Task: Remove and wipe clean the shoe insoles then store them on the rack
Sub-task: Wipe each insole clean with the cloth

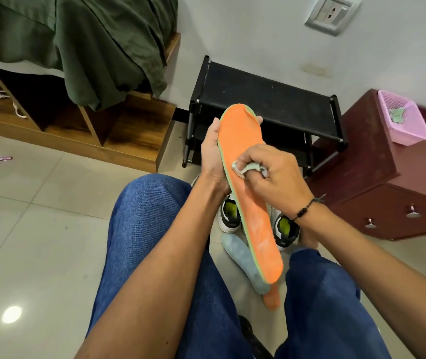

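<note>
Fingers of the left hand (213, 149) grip the orange insole (248, 193); right hand (275, 174) pinches a cloth (248, 169) against it.

floor (38, 229): lying pale and tiled, carrying two shoes (231, 216) just below the fingers (252, 168), a second insole (245, 263) nearer the person, and a small wrapper (2, 160) far to the left.
cabinet (377, 161): standing right of the fingers, bearing a pink basket (403, 120).
rack (266, 99): standing behind the fingers.

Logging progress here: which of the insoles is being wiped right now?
The orange insole held up by the left hand, while the right hand presses a cloth on it. The other insole lies on the floor, pale underside up.
</note>
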`<state>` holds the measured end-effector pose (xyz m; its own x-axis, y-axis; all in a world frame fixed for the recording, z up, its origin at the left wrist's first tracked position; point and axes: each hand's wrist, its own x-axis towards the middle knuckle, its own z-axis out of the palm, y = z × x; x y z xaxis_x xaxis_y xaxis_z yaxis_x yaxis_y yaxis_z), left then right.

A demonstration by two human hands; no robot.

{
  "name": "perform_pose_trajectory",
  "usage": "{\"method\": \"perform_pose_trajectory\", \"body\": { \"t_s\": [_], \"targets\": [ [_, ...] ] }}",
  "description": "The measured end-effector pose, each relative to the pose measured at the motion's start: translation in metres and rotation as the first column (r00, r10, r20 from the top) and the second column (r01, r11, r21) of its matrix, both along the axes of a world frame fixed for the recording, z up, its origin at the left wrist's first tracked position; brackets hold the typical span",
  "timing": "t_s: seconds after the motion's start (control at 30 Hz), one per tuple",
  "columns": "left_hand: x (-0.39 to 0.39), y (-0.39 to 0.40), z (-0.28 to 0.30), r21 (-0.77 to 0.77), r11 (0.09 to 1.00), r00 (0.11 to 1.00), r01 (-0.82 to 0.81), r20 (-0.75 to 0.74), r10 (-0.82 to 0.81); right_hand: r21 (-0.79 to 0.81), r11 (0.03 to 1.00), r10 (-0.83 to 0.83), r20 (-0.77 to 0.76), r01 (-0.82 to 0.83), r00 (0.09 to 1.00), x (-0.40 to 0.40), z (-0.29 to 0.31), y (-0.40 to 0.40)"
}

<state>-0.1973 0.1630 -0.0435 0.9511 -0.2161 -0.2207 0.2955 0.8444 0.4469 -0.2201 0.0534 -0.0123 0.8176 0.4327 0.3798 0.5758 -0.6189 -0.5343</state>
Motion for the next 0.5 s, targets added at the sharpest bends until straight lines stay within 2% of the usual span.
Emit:
{"method": "perform_pose_trajectory", "body": {
  "t_s": [0.17,0.33,0.4,0.5],
  "targets": [
    [0.000,-0.008,0.001,0.098,0.995,1.000,-0.013,0.030,0.011,0.013,0.990,-0.143,0.175,0.143,0.974,0.043,0.018,0.000],
    [-0.001,-0.009,0.006,0.043,0.999,0.998,-0.033,0.055,0.031,-0.213,0.972,-0.029,0.328,0.103,0.944,0.077,0.020,0.016],
    [0.001,-0.005,0.004,0.001,0.997,0.996,-0.073,0.056,0.073,-0.253,0.963,-0.001,0.341,0.093,0.940,0.073,0.012,0.020],
    [0.001,-0.002,-0.001,-0.040,0.995,0.996,-0.088,0.010,0.089,-0.194,0.979,-0.013,0.236,0.060,0.972,0.051,-0.004,0.022]
  ]
}}
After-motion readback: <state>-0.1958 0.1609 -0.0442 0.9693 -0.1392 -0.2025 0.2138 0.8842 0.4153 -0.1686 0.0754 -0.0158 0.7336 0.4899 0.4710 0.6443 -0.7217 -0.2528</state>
